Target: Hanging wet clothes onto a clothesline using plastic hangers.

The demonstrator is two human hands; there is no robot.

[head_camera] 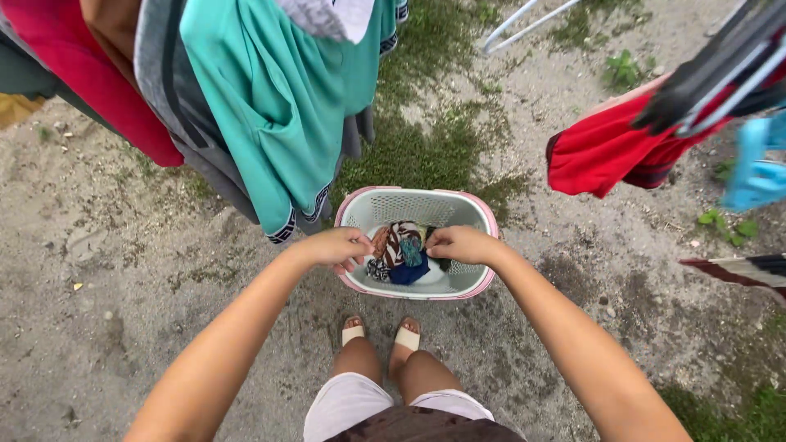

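Note:
A white laundry basket with a pink rim (409, 202) stands on sandy ground in front of my feet. Inside lie several crumpled clothes, among them a brown-and-white patterned piece (399, 239) and a dark blue piece (408, 272). My left hand (337, 247) and my right hand (460, 243) both reach down over the basket, one on each side of the patterned cloth, fingers curled at its edges. Whether they grip the cloth is hard to tell.
A teal garment (282, 98), a grey one (176, 98) and a red one (78, 65) hang at the upper left. A red cloth (606, 151) and a blue item (757, 168) hang on a rack at the right. Grass patches (426, 139) lie behind the basket.

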